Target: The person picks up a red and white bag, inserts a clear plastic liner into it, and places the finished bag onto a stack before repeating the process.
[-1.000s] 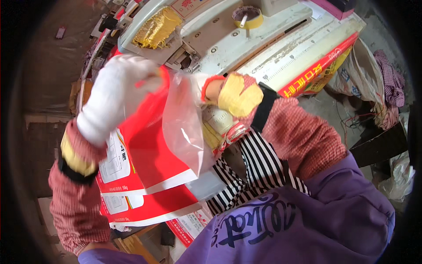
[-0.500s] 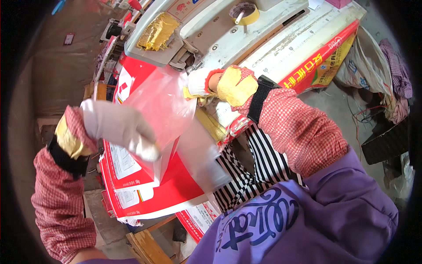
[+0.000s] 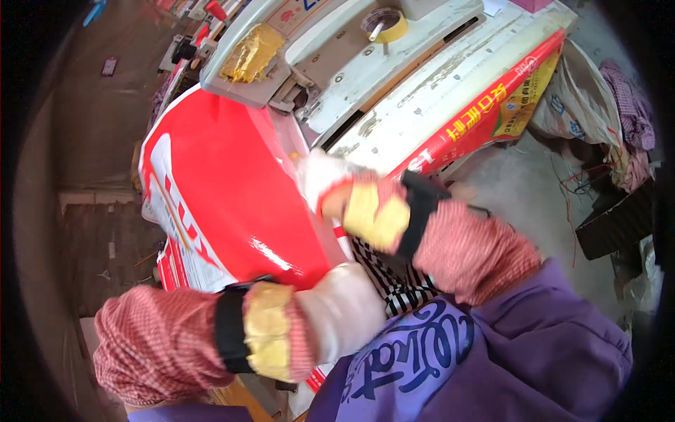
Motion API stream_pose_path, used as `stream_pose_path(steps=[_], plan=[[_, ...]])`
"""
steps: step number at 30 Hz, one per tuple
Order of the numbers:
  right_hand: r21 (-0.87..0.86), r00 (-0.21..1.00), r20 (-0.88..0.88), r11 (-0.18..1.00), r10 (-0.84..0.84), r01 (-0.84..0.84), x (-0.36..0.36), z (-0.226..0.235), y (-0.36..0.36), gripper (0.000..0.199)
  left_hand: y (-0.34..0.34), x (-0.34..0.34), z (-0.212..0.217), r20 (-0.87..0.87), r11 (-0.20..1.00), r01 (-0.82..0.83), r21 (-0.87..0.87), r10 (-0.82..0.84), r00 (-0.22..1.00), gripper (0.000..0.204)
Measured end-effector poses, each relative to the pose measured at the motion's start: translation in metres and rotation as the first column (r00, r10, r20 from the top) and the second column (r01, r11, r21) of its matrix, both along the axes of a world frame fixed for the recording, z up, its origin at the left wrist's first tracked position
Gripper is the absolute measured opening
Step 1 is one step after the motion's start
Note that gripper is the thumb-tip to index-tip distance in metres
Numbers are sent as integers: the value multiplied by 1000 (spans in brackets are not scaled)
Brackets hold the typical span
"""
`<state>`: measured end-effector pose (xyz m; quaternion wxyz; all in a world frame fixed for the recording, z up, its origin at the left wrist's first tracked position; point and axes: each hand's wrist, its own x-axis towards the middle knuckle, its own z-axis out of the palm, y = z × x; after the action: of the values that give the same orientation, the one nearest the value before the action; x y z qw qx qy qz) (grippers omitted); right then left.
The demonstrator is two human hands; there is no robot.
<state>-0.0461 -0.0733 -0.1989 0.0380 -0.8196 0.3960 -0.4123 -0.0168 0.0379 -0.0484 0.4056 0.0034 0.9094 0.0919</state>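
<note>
A large glossy red plastic sack [image 3: 225, 190] with white printed panels lies across the work surface, in front of the sewing machine. My left hand [image 3: 348, 306], in a white glove, is at the sack's near right corner, close to my body. Its fingers are turned away and hidden. My right hand [image 3: 327, 179], also white-gloved and blurred by motion, is by the sack's right edge, just below the machine's needle end. What its fingers hold does not show clearly. Checked red sleeve covers with black straps and yellow patches cover both forearms.
The pale grey sewing machine [image 3: 337, 77] fills the top, with a yellow tape roll [image 3: 390, 28] on its base. A red and yellow printed sheet [image 3: 485, 112] hangs along the table's front edge. At right are a white bag [image 3: 576, 98], checked cloth [image 3: 629, 105] and a dark crate [image 3: 615, 221].
My left hand has swung down and right toward my body. The sack's red face now lies where its translucent film and folded layers showed. My right hand has moved slightly nearer to me.
</note>
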Motion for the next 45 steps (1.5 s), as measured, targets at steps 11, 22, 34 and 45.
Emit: stream_pose_path(steps=[11, 22, 34, 45], plan=[[632, 943, -241, 700, -229, 332, -16, 30, 11, 31, -25, -9, 27, 131, 988, -138, -62, 145, 981, 15], [618, 959, -209, 734, -193, 283, 13, 29, -31, 48, -29, 9, 113, 352, 921, -88, -379, 231, 907, 8], [338, 846, -403, 802, -349, 492, 62, -82, -101, 43, -97, -50, 37, 412, 887, -247, -391, 408, 814, 19], [195, 331, -936, 958, 119, 208, 42, -7, -53, 34, -148, 14, 85, 319, 859, 280, -428, -146, 936, 23]])
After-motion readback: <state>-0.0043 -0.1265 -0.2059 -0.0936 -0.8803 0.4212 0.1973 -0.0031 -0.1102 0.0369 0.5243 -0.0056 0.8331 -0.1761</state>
